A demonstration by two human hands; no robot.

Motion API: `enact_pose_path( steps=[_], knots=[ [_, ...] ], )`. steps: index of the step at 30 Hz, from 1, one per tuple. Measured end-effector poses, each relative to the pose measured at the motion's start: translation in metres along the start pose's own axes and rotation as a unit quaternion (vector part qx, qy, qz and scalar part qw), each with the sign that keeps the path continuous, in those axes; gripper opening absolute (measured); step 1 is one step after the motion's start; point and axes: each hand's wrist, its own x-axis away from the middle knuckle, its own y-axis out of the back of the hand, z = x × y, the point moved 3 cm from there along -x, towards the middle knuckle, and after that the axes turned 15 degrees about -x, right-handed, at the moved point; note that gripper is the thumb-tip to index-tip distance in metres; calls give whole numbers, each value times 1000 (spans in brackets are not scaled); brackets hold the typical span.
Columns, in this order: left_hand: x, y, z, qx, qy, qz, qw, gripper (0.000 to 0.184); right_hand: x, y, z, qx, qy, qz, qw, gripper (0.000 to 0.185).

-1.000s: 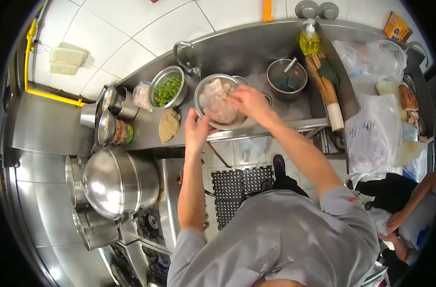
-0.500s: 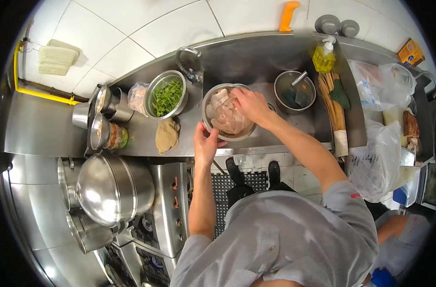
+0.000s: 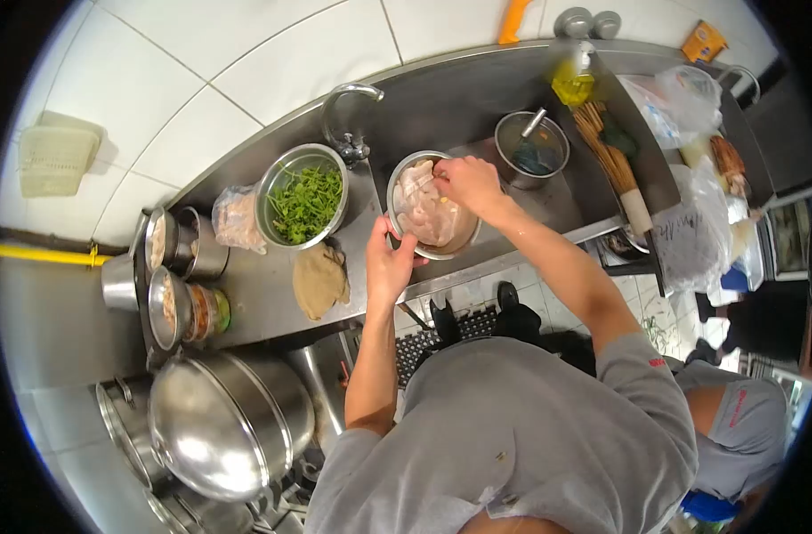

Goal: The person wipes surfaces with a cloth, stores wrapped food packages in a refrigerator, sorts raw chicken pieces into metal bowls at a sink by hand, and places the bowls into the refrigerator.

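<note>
A round metal bowl (image 3: 467, 245) is over the front edge of the sink, with pale slices of raw meat (image 3: 431, 214) inside. My left hand (image 3: 391, 262) grips the bowl's near-left rim, thumb on the upper side. My right hand (image 3: 471, 187) reaches over the far-right rim, its bent fingers closed on the meat; the fingertips are partly hidden. Left of the bowl, a metal bowl of green leaves (image 3: 306, 196) and a crumpled tan cloth (image 3: 320, 281) lie on the steel counter. A metal pot (image 3: 532, 149) with a handled tool in it stands in the sink.
A faucet (image 3: 348, 116) rises behind the bowls. Yellow soap in a pump bottle (image 3: 573, 82) and a bundled stick brush (image 3: 612, 160) are at the sink's right. A large domed steel pot (image 3: 232, 423) stands at lower left. Another person's sleeve (image 3: 744, 427) shows at lower right.
The view has tilted and shifted, so the surroundings appear turned. My left hand stays on the bowl's rim and my right hand stays at the meat.
</note>
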Motion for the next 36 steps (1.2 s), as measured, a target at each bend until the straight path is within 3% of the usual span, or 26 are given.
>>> enact_pose_path(
  steps=[5,17,20,26,30,33,36],
  knots=[
    [0,11,6,0,-3,30,1000,21,8,-3,-1,-121,-96,-12,988,18],
    [4,8,6,24,-10,21,999,20,33,-4,13,94,-44,92,990,17],
    [5,2,13,12,-18,19,1000,21,37,-11,-1,140,15,47,989,13],
    [7,-10,14,13,1,31,999,20,39,6,-5,195,6,253,948,18],
    [5,-10,7,54,14,15,998,19,53,31,-13,188,169,249,935,11],
    [2,-12,10,57,22,27,998,20,56,37,-26,146,194,190,951,9],
    [2,-17,7,45,18,21,999,21,46,48,-33,106,147,153,971,12]
  ],
)
